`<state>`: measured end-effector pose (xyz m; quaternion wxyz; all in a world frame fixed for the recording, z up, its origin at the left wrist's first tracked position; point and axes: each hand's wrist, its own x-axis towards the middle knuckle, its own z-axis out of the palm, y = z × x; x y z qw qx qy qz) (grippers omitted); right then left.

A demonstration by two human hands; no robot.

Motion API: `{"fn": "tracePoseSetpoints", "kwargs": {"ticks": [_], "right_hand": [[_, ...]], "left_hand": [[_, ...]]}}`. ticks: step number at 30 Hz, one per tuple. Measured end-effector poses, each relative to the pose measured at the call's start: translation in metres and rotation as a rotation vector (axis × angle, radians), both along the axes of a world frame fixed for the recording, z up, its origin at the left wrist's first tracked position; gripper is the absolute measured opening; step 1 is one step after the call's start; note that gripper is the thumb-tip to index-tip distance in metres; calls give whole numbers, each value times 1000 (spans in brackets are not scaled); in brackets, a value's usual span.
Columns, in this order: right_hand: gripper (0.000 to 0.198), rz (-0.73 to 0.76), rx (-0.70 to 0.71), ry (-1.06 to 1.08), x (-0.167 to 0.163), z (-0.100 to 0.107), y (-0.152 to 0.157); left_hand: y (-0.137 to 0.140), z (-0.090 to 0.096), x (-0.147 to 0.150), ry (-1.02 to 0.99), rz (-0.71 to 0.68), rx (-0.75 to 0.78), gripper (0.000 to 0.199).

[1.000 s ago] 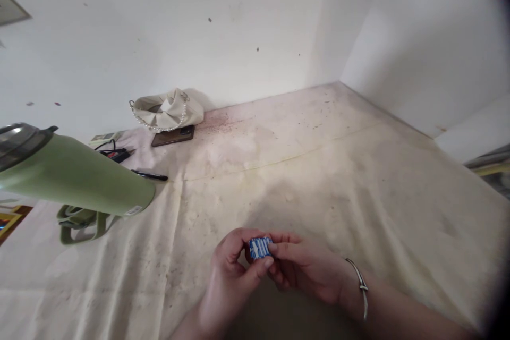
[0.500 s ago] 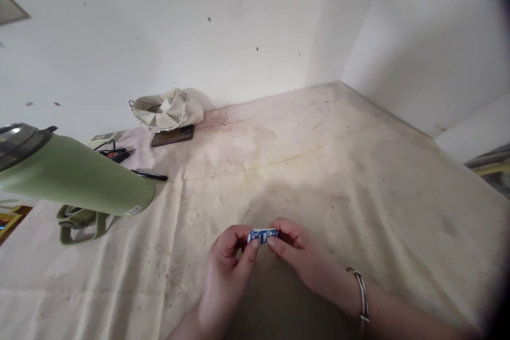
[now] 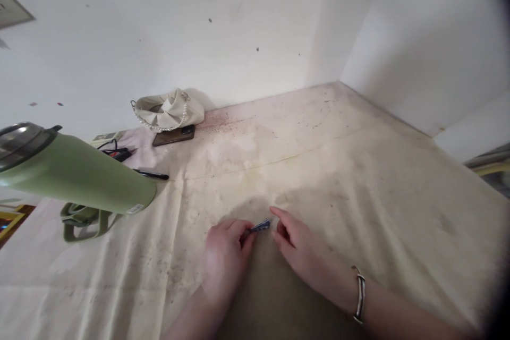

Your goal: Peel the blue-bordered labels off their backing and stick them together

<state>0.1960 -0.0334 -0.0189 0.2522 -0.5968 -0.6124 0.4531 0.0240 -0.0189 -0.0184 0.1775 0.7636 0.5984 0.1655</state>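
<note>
A small folded blue-and-white strip (image 3: 262,225), perhaps paper, is pinched between the thumb and fingers of my left hand (image 3: 226,252). It points to the right, seen nearly edge-on with thin layers showing. My right hand (image 3: 295,239) is just right of its free end, thumb and index finger apart, with a narrow gap to the strip. A metal bracelet (image 3: 359,295) circles my right wrist. Both hands are low over the cloth-covered table (image 3: 223,186), near its front.
At left stands a green tumbler (image 3: 87,172) with a green strap (image 3: 85,223) beside its base. Behind it lie a black pen (image 3: 151,174), a dark cable (image 3: 115,151), and a phone (image 3: 173,136) by a cream pouch (image 3: 167,109) with a beaded handle. White walls (image 3: 255,21) bound the table.
My right hand has let go of the strip and opened its fingers. The strip has turned from showing its printed face to nearly edge-on, still in my left hand.
</note>
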Motion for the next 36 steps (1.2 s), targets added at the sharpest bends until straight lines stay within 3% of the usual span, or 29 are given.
{"fn": "tracePoseSetpoints", "kwargs": {"ticks": [4,9,14,20,27,32,36], "right_hand": [[53,56,-97,7,-3,5,-1],[55,145,-136,95,-5,-4,-1],[53,95,-151,115,-6,-6,-1],[58,145,-173,157,-7,-7,-3],[57,23,121,92,2,-14,4],[12,118,237,73,3,-15,10],[7,70,297,109,1,-15,16]], "left_hand": [[-1,-2,1,0,-16,11,15],[0,-6,1,-11,-41,32,15],[0,-4,2,-20,-31,30,16],[0,-4,2,-10,-26,38,13],[0,-5,1,-142,-2,11,14],[0,-2,2,-204,-8,-11,15],[1,-5,1,-255,46,-13,14]]}}
